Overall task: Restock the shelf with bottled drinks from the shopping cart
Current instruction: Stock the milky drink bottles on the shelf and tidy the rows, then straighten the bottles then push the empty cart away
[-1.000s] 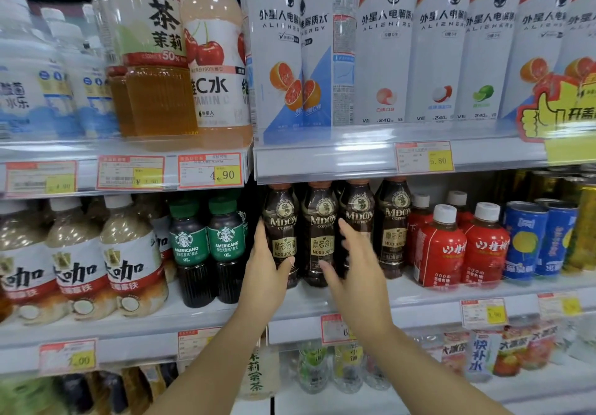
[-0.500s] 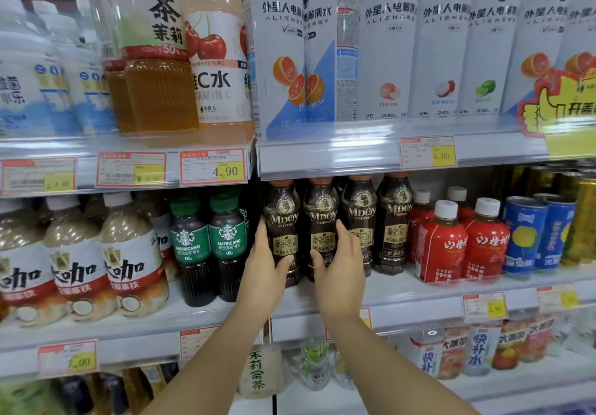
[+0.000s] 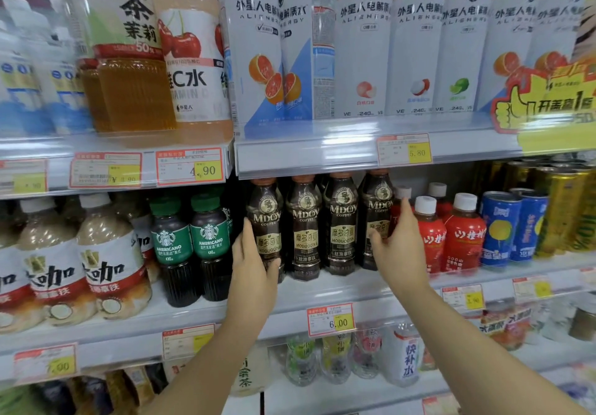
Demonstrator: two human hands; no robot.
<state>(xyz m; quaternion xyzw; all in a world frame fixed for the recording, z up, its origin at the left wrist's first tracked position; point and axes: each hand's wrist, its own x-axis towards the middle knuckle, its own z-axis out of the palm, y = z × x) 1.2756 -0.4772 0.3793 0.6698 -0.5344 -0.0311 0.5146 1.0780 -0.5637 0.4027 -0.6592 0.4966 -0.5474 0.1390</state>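
Several dark MDOY coffee bottles stand in a row on the middle shelf. My left hand holds the leftmost coffee bottle, fingers up its left side and thumb across its lower front. My right hand holds the rightmost coffee bottle, thumb on its label and fingers behind its right side. Two more coffee bottles stand between my hands. The shopping cart is out of view.
Green-capped Americano bottles stand left of the coffee row, and red bottles with white caps stand right of it. Blue cans lie further right. Tall white Alienergy bottles fill the shelf above. More drinks stand on the shelf below.
My right hand has moved right, from the middle coffee bottles to the rightmost one. My left hand has stayed on the leftmost bottle.
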